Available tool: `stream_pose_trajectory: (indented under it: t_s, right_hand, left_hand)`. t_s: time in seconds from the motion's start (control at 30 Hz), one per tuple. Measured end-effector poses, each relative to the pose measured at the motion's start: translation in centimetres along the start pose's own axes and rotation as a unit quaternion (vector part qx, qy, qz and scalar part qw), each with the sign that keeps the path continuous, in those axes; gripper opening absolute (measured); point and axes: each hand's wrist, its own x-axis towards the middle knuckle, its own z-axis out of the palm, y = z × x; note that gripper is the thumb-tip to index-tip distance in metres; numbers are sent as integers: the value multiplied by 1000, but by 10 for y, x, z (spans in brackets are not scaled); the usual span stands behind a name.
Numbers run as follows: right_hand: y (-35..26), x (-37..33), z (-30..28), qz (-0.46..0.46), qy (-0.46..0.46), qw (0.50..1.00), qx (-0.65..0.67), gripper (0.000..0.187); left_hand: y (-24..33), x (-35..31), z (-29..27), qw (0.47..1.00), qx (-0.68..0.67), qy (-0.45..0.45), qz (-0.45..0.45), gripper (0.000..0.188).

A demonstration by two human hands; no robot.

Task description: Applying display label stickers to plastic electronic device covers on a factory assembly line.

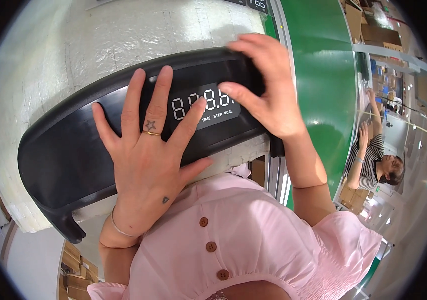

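Note:
A long, curved black console housing (63, 145) lies across the work surface in front of me, with a hooked leg at its lower left end and another at its right end. Set into its right half is a dark display panel (218, 115) with white segment digits and small lettering. My left hand (143, 160) lies flat on the console's middle, fingers spread, one fingertip over the display. Over the right end is my right hand (278, 100), its thumb at the display's upper right corner and its fingers curving above the top edge, apart from the thumb. No object shows between them.
Under the console is a block covered in shiny whitish wrapping (88, 55). A metal rail (284, 40) and a green work surface (318, 75) run along the right. Farther right, a co-worker in a striped shirt (373, 155) reaches over a bench. Cardboard boxes (76, 277) stand at lower left.

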Motion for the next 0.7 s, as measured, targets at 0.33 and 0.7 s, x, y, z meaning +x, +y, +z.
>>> stream_pose_trajectory:
  t_s: [0.33, 0.7]
  right_hand:
    - [2, 35, 10, -143, -167, 972, 85, 89]
    - [-14, 106, 0, -10, -457, 855, 245, 63]
  left_hand:
    - [-8, -21, 11, 977, -34, 101, 187, 24]
    - [-9, -46, -3, 933, 142, 197, 266, 33]
